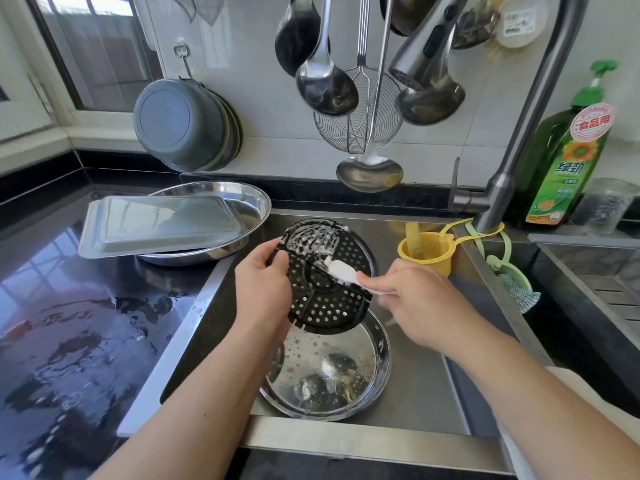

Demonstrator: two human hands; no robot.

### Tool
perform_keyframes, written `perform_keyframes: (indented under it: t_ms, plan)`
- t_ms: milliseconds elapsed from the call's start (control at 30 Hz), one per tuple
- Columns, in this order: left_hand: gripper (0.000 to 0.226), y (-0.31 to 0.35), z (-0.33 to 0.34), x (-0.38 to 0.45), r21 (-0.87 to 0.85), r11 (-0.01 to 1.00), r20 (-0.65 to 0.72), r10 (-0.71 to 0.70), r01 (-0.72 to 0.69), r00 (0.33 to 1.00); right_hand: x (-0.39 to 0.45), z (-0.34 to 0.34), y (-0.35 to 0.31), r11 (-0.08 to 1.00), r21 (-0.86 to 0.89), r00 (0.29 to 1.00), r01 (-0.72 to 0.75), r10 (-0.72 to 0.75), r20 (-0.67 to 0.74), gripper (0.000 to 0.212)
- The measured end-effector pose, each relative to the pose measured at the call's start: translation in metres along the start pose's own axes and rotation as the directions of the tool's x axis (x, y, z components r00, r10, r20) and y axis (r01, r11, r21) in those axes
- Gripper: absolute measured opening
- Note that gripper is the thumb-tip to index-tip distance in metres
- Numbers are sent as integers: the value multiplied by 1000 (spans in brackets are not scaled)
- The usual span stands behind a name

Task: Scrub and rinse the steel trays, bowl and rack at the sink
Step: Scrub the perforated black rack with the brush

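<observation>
Your left hand (263,289) grips the round black perforated rack (325,275) by its left edge, tilted up over the middle of the steel sink (426,375), with suds on its upper part. Your right hand (415,299) is curled round the white-handled brush (343,271), whose long axis runs from your right hand up and left across the rack's face, so the head sits near the rack's centre. The brush hand is the nearer one to the unscrubbed lower half, I'd judge; the next strokes should pull down and right.

Count with me: one rack in hand, one round perforated steel tray (325,372) lying directly beneath it in the sink, and at the worktop's edge left of the sink, one rectangular steel tray (159,223) upside down on one round steel bowl (249,202).
</observation>
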State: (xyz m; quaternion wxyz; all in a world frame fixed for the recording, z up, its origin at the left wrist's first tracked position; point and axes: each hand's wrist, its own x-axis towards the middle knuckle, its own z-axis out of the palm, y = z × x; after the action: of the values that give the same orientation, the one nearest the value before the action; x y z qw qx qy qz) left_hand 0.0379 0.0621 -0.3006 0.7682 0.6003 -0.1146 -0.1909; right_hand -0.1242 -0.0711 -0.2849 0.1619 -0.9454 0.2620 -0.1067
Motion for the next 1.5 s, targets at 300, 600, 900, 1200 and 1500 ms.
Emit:
perform_keyframes:
  t_ms: [300, 600, 900, 1200, 1500]
  plan:
    - [30, 1, 0, 0, -28, 1000, -31, -11, 11, 999, 0, 0, -1, 999, -34, 999, -1, 0, -34, 47]
    - [27, -2, 3, 1, -17, 998, 10, -55, 55, 998, 1, 4, -5, 1000, -9, 998, 24, -25, -59, 49]
    - [35, -6, 6, -6, 26, 993, 64, -120, 119, 991, -1, -1, 3, 998, -48, 998, -39, 37, -59, 49]
    - [36, -7, 8, -7, -1, 991, 77, -136, 136, 988, 7, 5, 0, 998, 42, 997, -45, 47, -56, 45]
    - [43, -9, 3, 0, 30, 998, 49, -65, 63, 997, 2, 4, 1, 998, 56, 982, -39, 48, -184, 42]
